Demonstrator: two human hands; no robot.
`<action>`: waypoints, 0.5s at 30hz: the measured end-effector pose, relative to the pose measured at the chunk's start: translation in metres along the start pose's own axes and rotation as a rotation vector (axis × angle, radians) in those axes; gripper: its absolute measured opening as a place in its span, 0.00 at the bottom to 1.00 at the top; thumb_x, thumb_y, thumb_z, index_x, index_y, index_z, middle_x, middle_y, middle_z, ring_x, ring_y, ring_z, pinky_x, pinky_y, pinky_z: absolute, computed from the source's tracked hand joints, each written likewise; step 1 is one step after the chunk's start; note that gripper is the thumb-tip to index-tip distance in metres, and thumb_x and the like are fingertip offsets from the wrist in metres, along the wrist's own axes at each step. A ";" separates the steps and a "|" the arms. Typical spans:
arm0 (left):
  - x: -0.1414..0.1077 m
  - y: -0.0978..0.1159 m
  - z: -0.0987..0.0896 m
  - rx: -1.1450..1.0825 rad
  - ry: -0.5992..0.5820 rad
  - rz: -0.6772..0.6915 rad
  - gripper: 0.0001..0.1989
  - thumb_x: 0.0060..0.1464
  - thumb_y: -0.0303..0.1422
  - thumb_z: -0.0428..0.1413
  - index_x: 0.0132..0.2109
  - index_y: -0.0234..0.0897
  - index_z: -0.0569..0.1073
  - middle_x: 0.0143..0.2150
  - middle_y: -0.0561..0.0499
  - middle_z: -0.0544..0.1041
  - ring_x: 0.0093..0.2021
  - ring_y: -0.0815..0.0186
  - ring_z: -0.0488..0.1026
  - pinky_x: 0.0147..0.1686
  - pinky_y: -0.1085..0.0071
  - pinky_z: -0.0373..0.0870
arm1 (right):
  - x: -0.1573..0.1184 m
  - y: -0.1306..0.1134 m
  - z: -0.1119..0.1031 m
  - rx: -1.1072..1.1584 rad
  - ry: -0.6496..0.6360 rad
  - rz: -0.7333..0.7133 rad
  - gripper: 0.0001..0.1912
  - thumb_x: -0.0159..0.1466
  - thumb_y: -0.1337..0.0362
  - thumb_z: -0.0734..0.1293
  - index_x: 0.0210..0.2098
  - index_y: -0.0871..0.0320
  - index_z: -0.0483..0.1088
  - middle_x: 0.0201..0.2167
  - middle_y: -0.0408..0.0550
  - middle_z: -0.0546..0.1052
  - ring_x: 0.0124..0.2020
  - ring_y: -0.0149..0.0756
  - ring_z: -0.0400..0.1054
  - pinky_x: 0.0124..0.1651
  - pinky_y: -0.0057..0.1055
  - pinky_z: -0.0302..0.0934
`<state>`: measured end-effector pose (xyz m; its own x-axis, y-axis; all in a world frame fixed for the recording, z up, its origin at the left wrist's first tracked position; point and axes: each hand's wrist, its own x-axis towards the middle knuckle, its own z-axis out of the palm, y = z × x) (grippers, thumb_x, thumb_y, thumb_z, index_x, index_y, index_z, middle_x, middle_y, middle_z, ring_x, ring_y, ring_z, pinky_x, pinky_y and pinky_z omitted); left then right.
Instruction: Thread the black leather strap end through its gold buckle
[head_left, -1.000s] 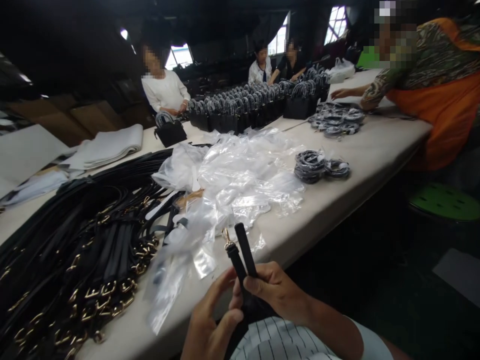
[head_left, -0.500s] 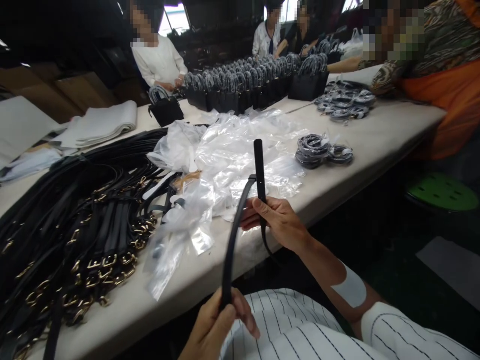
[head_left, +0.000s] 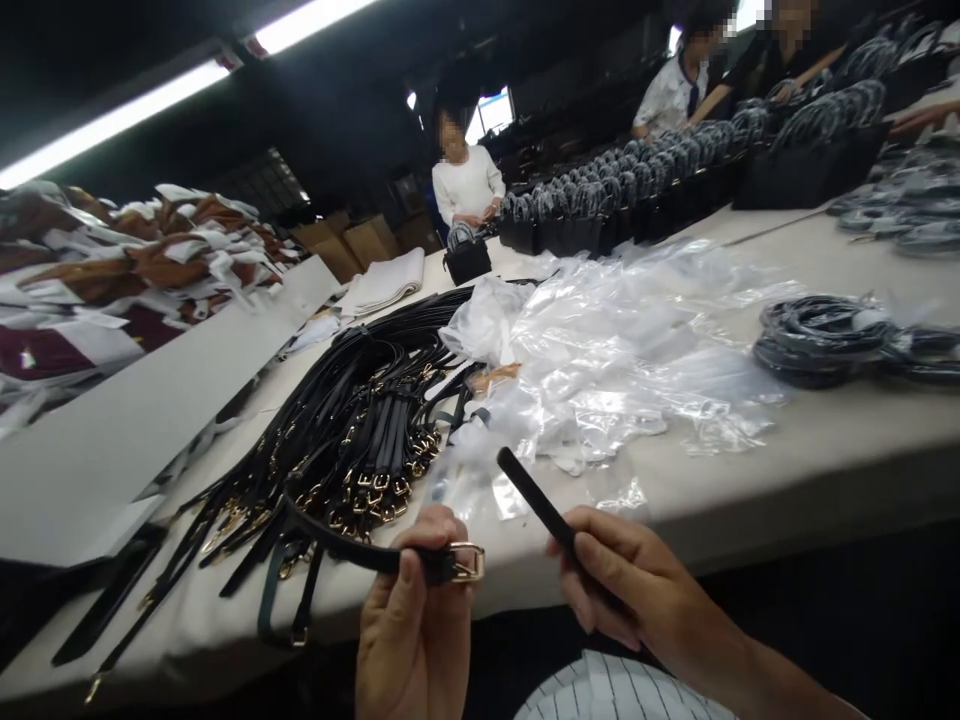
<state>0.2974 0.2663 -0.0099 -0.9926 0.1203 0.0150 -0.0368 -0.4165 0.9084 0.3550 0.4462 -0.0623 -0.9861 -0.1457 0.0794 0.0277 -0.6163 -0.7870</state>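
Note:
My left hand [head_left: 412, 625] pinches a black strap [head_left: 349, 545] close to its gold buckle [head_left: 469, 562], which points toward the right hand. From those fingers the strap curves away left and upward over the table. My right hand [head_left: 637, 590] is closed around a black strap end [head_left: 534, 492] whose rounded tip sticks out up and to the left. Whether both pieces belong to one strap cannot be seen. Behind my left hand lies a heap of black straps with gold buckles [head_left: 382, 440]. Clear plastic bags [head_left: 615, 340] are spread beyond my right hand.
Wrapped, coiled straps [head_left: 817, 340] lie at the right of the cloth-covered table [head_left: 847, 450]. Rows of black handbags [head_left: 600, 220] with wrapped handles stand farther back. A person in white [head_left: 469, 185] and other people work there. A white board [head_left: 172, 400] and piled bundles [head_left: 127, 260] are left.
The view has swung left and up. My left hand now shows the gold buckle at its fingertips. In my right hand the strap end has tipped from upright to slanting left.

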 end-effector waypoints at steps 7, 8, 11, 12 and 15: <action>-0.007 -0.045 -0.012 0.164 0.054 -0.092 0.16 0.44 0.45 0.70 0.39 0.43 0.83 0.45 0.49 0.79 0.34 0.66 0.77 0.33 0.75 0.78 | 0.019 0.012 0.007 0.006 0.056 0.034 0.24 0.57 0.50 0.76 0.37 0.65 0.72 0.20 0.40 0.67 0.18 0.19 0.53 0.19 0.20 0.43; -0.009 -0.051 -0.012 0.175 0.048 -0.095 0.15 0.45 0.44 0.69 0.39 0.43 0.83 0.45 0.49 0.79 0.36 0.66 0.77 0.33 0.74 0.78 | 0.020 0.015 0.007 -0.003 0.069 0.036 0.24 0.56 0.49 0.76 0.36 0.65 0.73 0.22 0.41 0.69 0.19 0.20 0.55 0.20 0.20 0.45; -0.012 -0.059 -0.022 0.315 0.029 -0.019 0.14 0.49 0.44 0.67 0.40 0.44 0.83 0.42 0.49 0.80 0.35 0.64 0.77 0.33 0.73 0.77 | 0.021 0.025 0.003 -0.026 0.100 0.040 0.24 0.56 0.49 0.76 0.34 0.66 0.73 0.24 0.44 0.72 0.20 0.20 0.56 0.20 0.21 0.45; -0.013 -0.059 -0.028 0.430 -0.022 -0.004 0.12 0.51 0.44 0.65 0.39 0.43 0.84 0.38 0.49 0.80 0.31 0.65 0.76 0.30 0.72 0.76 | 0.021 0.027 0.000 -0.014 0.105 0.041 0.23 0.56 0.50 0.76 0.33 0.66 0.73 0.22 0.43 0.71 0.19 0.20 0.55 0.20 0.21 0.44; -0.019 -0.047 -0.049 0.798 -0.262 0.057 0.08 0.54 0.40 0.63 0.33 0.44 0.84 0.22 0.51 0.76 0.20 0.65 0.70 0.22 0.70 0.72 | 0.022 0.028 -0.012 0.066 0.144 0.064 0.21 0.54 0.53 0.78 0.30 0.65 0.71 0.18 0.37 0.64 0.18 0.19 0.50 0.19 0.21 0.41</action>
<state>0.3129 0.2399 -0.0735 -0.9280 0.3646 0.0765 0.2027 0.3217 0.9249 0.3327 0.4345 -0.0899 -0.9951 -0.0771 -0.0616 0.0972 -0.6593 -0.7455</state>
